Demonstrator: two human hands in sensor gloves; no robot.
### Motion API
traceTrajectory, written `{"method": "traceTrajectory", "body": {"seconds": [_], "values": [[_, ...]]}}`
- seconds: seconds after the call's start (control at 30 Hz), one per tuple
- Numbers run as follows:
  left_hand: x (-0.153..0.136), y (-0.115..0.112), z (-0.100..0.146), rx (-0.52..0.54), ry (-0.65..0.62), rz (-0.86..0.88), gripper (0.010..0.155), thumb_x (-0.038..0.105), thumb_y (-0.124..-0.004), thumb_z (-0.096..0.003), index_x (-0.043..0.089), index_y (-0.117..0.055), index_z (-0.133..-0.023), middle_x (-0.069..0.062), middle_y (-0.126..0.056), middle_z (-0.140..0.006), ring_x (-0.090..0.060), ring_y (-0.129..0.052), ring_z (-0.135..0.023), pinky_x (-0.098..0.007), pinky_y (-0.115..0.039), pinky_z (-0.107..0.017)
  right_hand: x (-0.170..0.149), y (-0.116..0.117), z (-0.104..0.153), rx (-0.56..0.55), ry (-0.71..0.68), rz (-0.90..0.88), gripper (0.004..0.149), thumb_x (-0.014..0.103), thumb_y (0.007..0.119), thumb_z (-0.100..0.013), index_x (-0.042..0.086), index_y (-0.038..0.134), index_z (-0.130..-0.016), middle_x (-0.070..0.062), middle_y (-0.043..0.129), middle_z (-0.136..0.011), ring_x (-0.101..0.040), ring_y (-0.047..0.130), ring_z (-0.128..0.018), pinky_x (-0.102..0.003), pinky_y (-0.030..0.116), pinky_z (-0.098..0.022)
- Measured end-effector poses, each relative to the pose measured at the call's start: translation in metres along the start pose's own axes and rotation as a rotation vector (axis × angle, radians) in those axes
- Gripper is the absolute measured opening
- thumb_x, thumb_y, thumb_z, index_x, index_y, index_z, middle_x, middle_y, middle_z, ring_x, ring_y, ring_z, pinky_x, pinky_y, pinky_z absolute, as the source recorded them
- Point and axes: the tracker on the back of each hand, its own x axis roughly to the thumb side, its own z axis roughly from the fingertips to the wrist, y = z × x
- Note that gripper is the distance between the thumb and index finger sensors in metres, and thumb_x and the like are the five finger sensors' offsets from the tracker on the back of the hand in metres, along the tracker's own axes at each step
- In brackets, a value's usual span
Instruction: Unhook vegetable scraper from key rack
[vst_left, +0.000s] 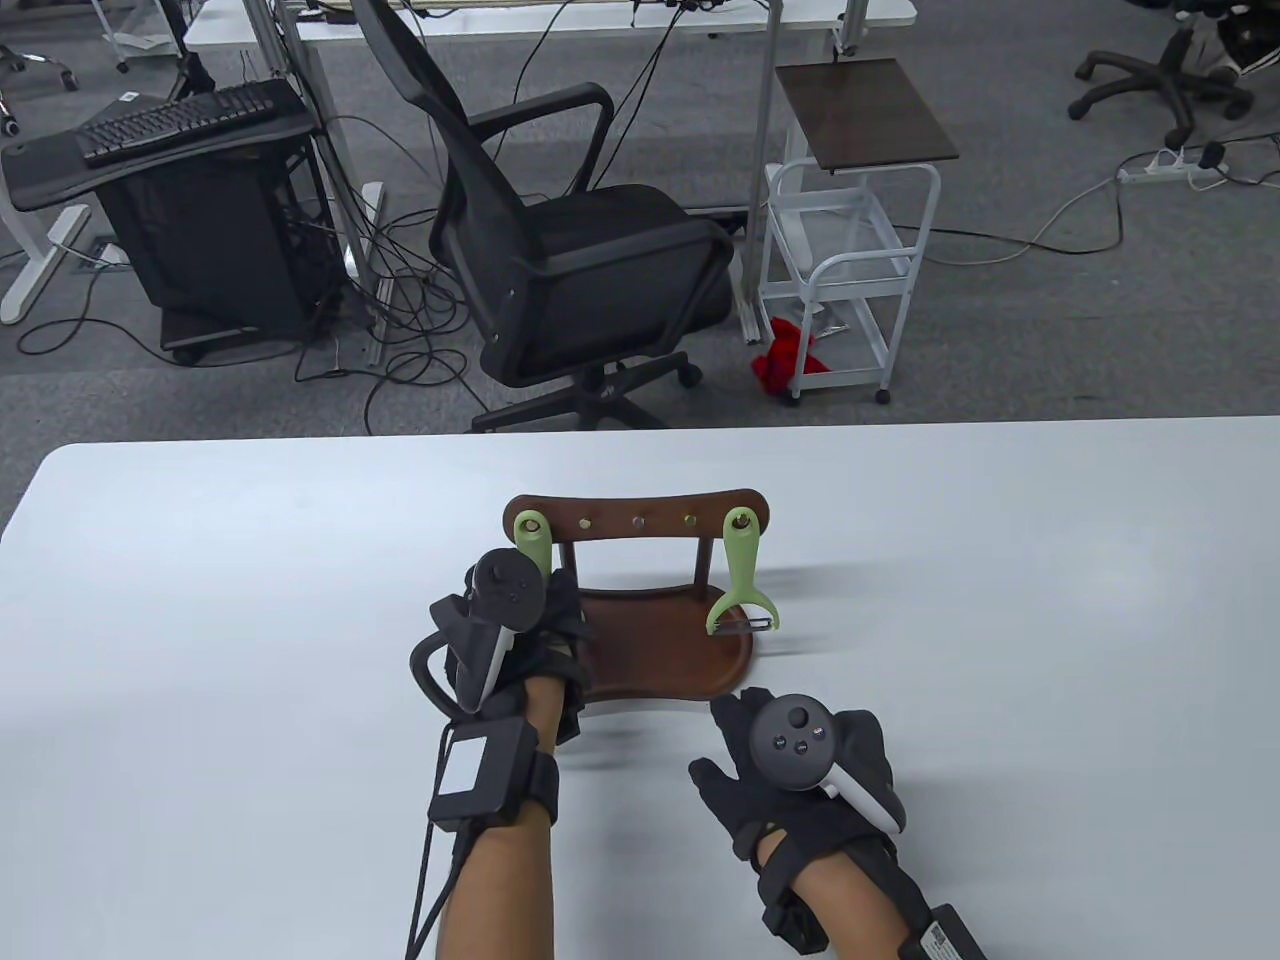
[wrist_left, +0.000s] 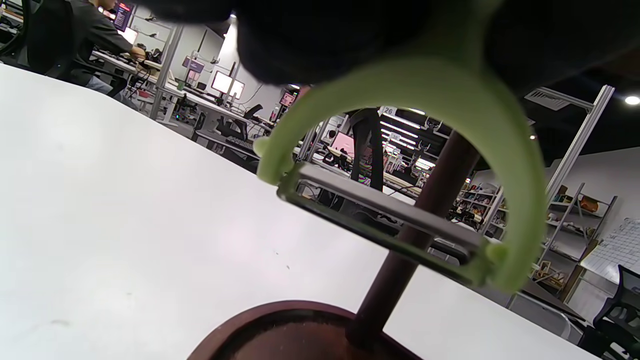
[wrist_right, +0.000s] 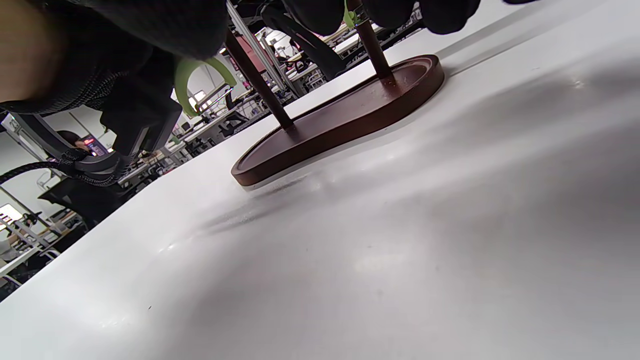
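Note:
A dark wooden key rack (vst_left: 640, 505) stands mid-table on an oval base (vst_left: 660, 650). Two green vegetable scrapers hang from its hooks. The left scraper (vst_left: 532, 540) hangs at the left end. My left hand (vst_left: 545, 625) grips its handle, hiding the lower part. In the left wrist view its green yoke (wrist_left: 465, 105) and steel blade (wrist_left: 380, 220) hang just above the base (wrist_left: 280, 335). The right scraper (vst_left: 741, 580) hangs free at the right end. My right hand (vst_left: 770, 760) rests spread on the table in front of the base, holding nothing.
The white table (vst_left: 1000, 600) stretches wide on both sides of the rack. Beyond its far edge stand a black office chair (vst_left: 570, 250) and a white trolley (vst_left: 850, 260). In the right wrist view the rack base (wrist_right: 345, 120) lies just ahead of my fingers.

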Motion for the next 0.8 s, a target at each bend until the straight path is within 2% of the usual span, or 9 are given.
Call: {"method": "traceTrajectory", "body": {"seconds": [0.27, 0.53, 0.8], "values": [[-0.002, 0.005, 0.013, 0.014, -0.063, 0.029, 0.055, 0.051, -0.087, -0.0462, 0.014, -0.076, -0.086, -0.014, -0.081, -0.08, -0.019, -0.098, -0.037, -0.039, -0.087, -0.023, -0.002, 0.0, 0.0, 0.0, 0.006, -0.008, 0.071, 0.049, 0.067, -0.049, 0.013, 0.043, -0.106, -0.025, 0.036, -0.113, -0.056, 0.042, -0.097, -0.074, 0.041, -0.065], [-0.004, 0.018, 0.048, 0.062, -0.228, 0.067, 0.055, 0.051, -0.087, -0.0462, 0.014, -0.076, -0.085, -0.014, -0.081, -0.078, -0.018, -0.098, -0.036, -0.039, -0.087, -0.021, 0.0, -0.001, 0.001, -0.007, -0.003, 0.008, 0.071, 0.049, 0.067, -0.049, 0.013, 0.043, -0.106, -0.025, 0.036, -0.112, -0.056, 0.042, -0.097, -0.074, 0.041, -0.065], [-0.019, 0.026, 0.081, 0.107, -0.287, 0.108, 0.055, 0.051, -0.087, -0.0461, 0.013, -0.077, -0.084, -0.015, -0.082, -0.076, -0.017, -0.098, -0.035, -0.039, -0.087, -0.02, 0.002, 0.0, 0.002, -0.017, -0.005, 0.035, 0.071, 0.049, 0.067, -0.049, 0.013, 0.042, -0.106, -0.025, 0.036, -0.113, -0.056, 0.042, -0.097, -0.074, 0.041, -0.065]]}}
